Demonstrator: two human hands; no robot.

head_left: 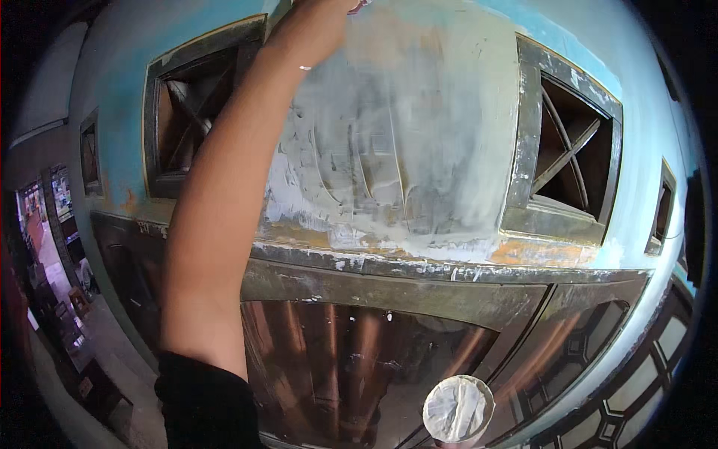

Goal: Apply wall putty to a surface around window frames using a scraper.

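Both grips unclear: left hand cropped beside a reddish sliver, right hand mostly hidden beneath a tub.

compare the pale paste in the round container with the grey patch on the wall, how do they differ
Colour: the pale paste is creamy white; the grey patch is mostly grey.
Surface: the paste has a raised ridge across the round container; the patch is spread over the wall, with long, thin ridges.
Extent: the paste fills a small circle; the patch covers much more of the view.
Both look smeared and uneven.
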